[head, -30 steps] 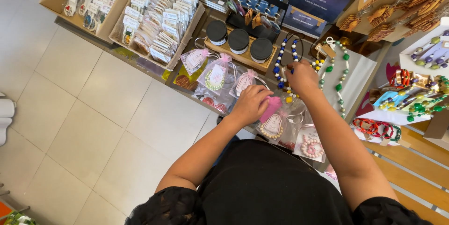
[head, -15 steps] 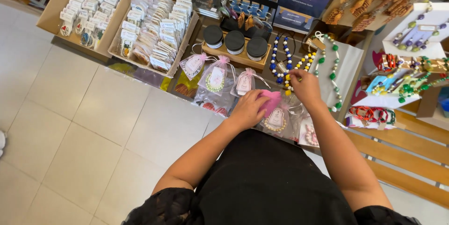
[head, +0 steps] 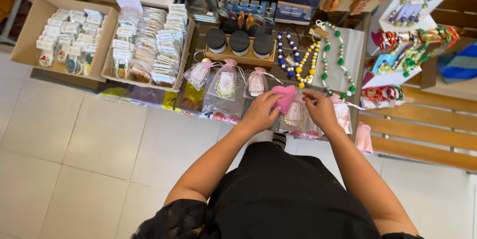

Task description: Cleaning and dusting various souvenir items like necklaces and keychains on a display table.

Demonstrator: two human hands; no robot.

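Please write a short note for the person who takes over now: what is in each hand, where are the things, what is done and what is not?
Left hand: grip closed on the pink pouch, held above the table edge.
Right hand: fingertips pinched beside the pouch; what they pinch is too small to tell.
Things: the clear bag with a bead bracelet lies directly under the hands; three similar gift bags lie left of it; the bead necklaces lie behind.
Done: pouch picked up.
Left: pouch not yet set down.

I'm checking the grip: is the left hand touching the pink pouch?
Touching: the head view shows the left hand with its fingers closed on the pink pouch.
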